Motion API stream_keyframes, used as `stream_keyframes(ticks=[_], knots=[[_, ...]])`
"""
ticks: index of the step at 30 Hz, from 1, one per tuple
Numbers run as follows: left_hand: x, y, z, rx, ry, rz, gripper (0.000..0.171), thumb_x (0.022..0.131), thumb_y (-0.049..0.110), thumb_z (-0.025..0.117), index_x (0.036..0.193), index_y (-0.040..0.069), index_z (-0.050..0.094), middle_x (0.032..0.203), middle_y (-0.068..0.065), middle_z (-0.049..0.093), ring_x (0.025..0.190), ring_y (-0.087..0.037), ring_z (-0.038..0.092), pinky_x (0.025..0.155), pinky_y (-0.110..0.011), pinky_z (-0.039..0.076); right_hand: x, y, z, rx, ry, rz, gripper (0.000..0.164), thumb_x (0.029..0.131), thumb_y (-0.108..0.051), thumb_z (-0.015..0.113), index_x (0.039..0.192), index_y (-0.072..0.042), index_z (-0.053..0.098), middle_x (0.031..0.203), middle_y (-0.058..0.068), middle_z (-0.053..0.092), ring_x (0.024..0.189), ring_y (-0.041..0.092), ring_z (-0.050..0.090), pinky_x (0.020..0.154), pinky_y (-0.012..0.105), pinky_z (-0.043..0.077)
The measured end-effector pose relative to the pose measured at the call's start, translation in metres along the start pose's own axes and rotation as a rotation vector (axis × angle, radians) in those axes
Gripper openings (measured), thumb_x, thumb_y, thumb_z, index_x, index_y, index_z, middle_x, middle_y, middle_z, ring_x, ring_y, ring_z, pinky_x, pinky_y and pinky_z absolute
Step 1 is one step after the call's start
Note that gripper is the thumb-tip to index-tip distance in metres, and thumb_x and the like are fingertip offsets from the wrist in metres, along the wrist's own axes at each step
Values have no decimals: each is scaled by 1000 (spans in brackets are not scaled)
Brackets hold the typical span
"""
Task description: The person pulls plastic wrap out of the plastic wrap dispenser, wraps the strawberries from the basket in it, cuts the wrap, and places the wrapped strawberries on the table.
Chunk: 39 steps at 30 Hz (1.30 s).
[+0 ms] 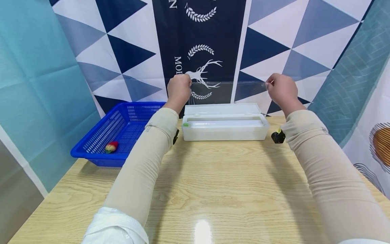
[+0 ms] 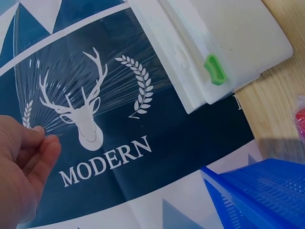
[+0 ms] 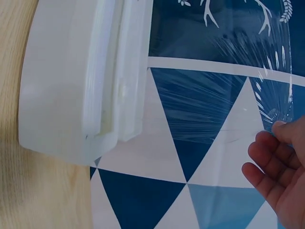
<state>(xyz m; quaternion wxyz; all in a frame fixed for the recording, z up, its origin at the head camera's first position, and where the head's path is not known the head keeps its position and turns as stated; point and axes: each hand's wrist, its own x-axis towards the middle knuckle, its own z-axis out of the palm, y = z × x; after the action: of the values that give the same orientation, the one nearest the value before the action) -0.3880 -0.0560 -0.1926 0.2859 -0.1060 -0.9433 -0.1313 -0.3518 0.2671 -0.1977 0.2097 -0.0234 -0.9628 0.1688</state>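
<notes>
A sheet of clear cling film [image 3: 214, 107] stretches up from a long white dispenser box [image 1: 225, 133], its streaks fanning out from each hand. My left hand [image 1: 178, 89] pinches one upper corner between thumb and fingertips. The opposite corner is pinched by my right hand [image 1: 283, 90], its other fingers loosely bent in the right wrist view. Both hands are raised above and behind the box. The dispenser's lid [image 1: 222, 108] stands open at the back, and a pale roll [image 1: 223, 123] lies inside. A green slider [image 2: 215, 69] sits at its left end.
Left of the box stands a blue plastic basket [image 1: 91, 156] with a strawberry [image 1: 111, 146] inside. At the left wrist view's right edge, a red thing [image 2: 300, 119] seems wrapped in clear film. A patterned curtain [image 1: 131, 51] hangs behind the wooden table [image 1: 213, 189].
</notes>
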Motion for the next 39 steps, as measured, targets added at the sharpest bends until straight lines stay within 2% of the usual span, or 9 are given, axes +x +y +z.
stream_keyframes(ticks=[2, 5, 7, 10, 13, 19, 25, 31, 39], knots=[[0, 0, 0, -46, 15, -14, 25, 87, -5, 54, 71, 13, 55, 77, -1, 61, 68, -15, 44, 64, -29, 40, 0, -1, -1, 24, 10, 3, 34, 105, -20, 41, 122, 5, 55, 112, 26, 59, 94, 42, 55, 73, 52, 46], [1, 1, -2, -119, 35, -30, 27, 87, -7, 51, 68, 13, 49, 75, -2, 53, 70, -18, 39, 65, -29, 34, 1, -3, -3, 72, 25, 8, 33, 104, -19, 39, 120, 6, 56, 108, 26, 61, 93, 41, 55, 73, 51, 45], [1, 2, -3, -158, 46, -44, 25, 88, -6, 52, 72, 12, 57, 82, -1, 60, 75, -16, 47, 70, -28, 40, 2, -4, -4, 108, 27, 17, 33, 104, -17, 39, 118, 6, 57, 106, 25, 62, 94, 40, 56, 74, 49, 45], [2, 3, -6, -197, 53, -64, 21, 89, -4, 54, 87, 10, 70, 98, -1, 69, 90, -17, 60, 84, -29, 47, 5, -6, -7, 162, 26, 37, 32, 104, -18, 39, 116, 5, 57, 104, 23, 65, 96, 37, 59, 74, 45, 46], [2, 4, -8, -231, 60, -85, 20, 92, -1, 56, 101, 8, 72, 107, -3, 70, 103, -19, 62, 92, -31, 48, 7, -9, -10, 232, 22, 70, 31, 104, -19, 42, 117, 5, 57, 103, 19, 66, 90, 28, 63, 73, 35, 50], [4, 6, -11, -305, 100, -116, 16, 97, 9, 57, 104, 9, 71, 107, -3, 70, 102, -20, 63, 89, -30, 49, 12, -12, -14, 401, 20, 139, 30, 103, -19, 44, 120, 3, 56, 93, 8, 66, 74, 7, 64, 74, 23, 54], [7, 7, -13, -402, 100, -166, 14, 97, 13, 59, 102, 9, 71, 102, -2, 69, 96, -18, 60, 85, -28, 48, 13, -13, -19, 540, 18, 198, 20, 102, -19, 46, 112, -5, 56, 81, -5, 61, 71, 3, 64, 74, 21, 54], [9, 8, -17, -415, 135, -175, 14, 97, 14, 61, 102, 9, 72, 102, -3, 70, 97, -18, 62, 86, -27, 48, 13, -17, -26, 580, 34, 213, 15, 102, -21, 48, 107, -10, 56, 85, -3, 60, 67, 0, 61, 77, 20, 54], [11, 13, -27, -406, 159, -180, 15, 97, 12, 60, 105, 9, 71, 107, -3, 70, 104, -19, 62, 91, -27, 47, 16, -19, -34, 583, 62, 200, 14, 102, -21, 48, 106, -10, 57, 81, -6, 59, 66, -1, 60, 80, 20, 53]])
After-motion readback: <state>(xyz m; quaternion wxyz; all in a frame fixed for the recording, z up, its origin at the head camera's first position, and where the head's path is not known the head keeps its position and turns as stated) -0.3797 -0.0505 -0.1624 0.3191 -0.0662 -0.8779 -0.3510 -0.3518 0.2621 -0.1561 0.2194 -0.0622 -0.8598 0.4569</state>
